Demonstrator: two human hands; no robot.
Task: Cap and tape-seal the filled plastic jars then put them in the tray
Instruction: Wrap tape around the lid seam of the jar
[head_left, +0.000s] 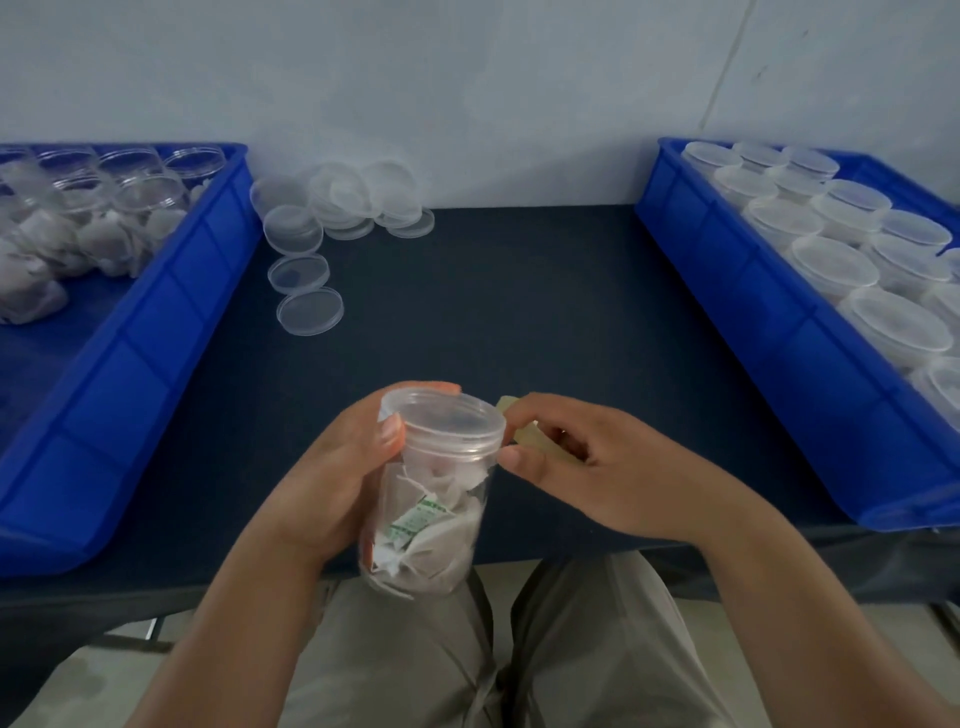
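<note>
1. Jar (426, 499), clear plastic and filled with white paper sachets, one printed in green, was held in the air at the near edge of the table (519, 312). Its base hung past that edge, over the person's grey trousers (415, 649).
2. A clear lid (447, 421) sat on the jar's mouth, and the jar leaned slightly away from the person.
3. The left hand (332, 483) gripped the jar from its left side: the thumb lay against the lid's near rim and the fingers curled round the back, their tips showing past the far rim.
4. The right hand (587, 462) was just beside the lid on its right, fingers curled, pinching a piece of yellowish tape (524, 436). Its thumb tip touched the jar just under the lid.
5. Whether the tape already stuck to the jar could not be told.
6. A blue tray (130, 374) stood along the table's left edge and held open jars (104, 208) of sachets, crowded toward its far end.
7. Another blue tray (753, 332) stood along the right edge, packed with capped jars (831, 260) in rows.
8. Loose lids (343, 208) lay heaped at the far edge beside the left tray, against the pale wall (467, 93), with a few trailing singly toward the table's middle.
</note>
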